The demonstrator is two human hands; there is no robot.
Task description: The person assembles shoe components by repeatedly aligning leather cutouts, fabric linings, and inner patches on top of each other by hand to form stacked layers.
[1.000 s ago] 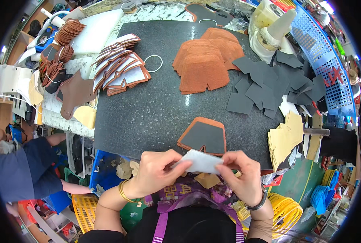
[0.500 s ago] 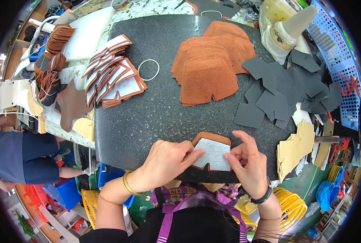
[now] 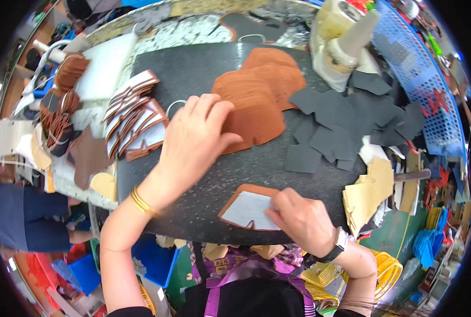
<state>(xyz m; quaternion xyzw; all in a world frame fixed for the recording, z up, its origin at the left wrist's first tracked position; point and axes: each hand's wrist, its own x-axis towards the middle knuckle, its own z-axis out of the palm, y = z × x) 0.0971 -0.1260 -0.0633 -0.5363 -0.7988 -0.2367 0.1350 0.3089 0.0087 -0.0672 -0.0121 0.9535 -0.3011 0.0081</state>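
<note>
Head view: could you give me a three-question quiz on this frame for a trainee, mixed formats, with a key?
1. Which hand covers the right end of the single white-faced, brown-edged piece?
2. True or false: the dark grey pieces lie to the right of the rust-brown pile.
3. Pick one: in this view, the left hand overlaps the edge of (a) the pale yellow pieces, (b) the rust-brown pile, (c) the blue basket.

Key: 1. The right hand. 2. True. 3. b.
</note>
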